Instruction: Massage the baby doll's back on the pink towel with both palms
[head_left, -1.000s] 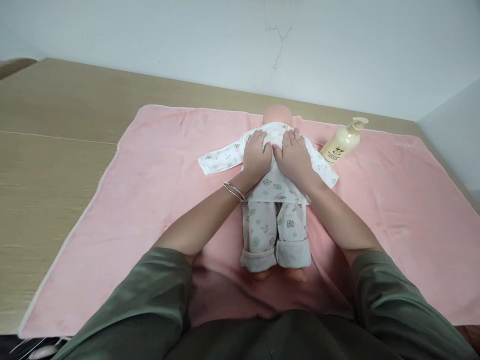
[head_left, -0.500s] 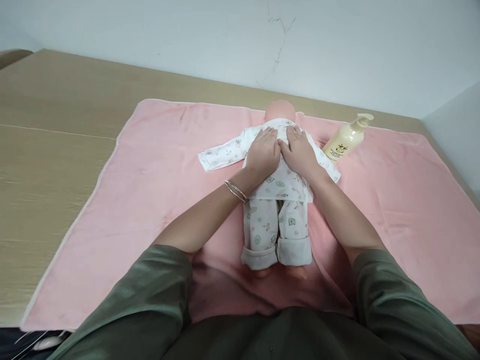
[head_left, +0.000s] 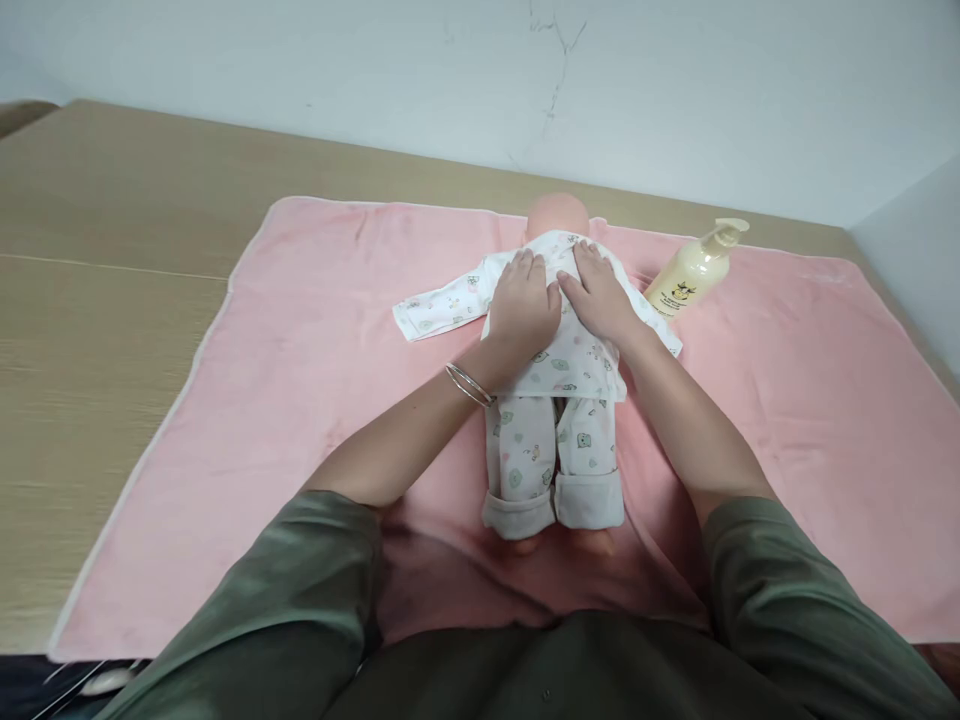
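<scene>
A baby doll (head_left: 557, 213) lies stretched out with its bald head away from me and no face showing. It wears a white printed long-sleeved top (head_left: 562, 375) and matching trousers (head_left: 587, 440) with turned-up cuffs. My left hand (head_left: 523, 305) rests flat on the left side of the doll's upper torso, fingers extended. On the right side, my right hand (head_left: 602, 295) lies flat on the top too, its fingers pointing toward the head. The thumbs are close together near the middle. Neither hand grips anything.
A pink blanket (head_left: 322, 330) is spread under the doll on a wooden table (head_left: 97, 300). A pale yellow pump bottle (head_left: 690, 275) lies tilted beside the doll's right-hand sleeve. Behind the table stands a cracked white wall (head_left: 420, 80).
Both hands stay on the doll's top. Their fingertips have spread slightly apart, the left hand's shifting a little left. The doll and bottle keep their places, while the view has shifted slightly.
</scene>
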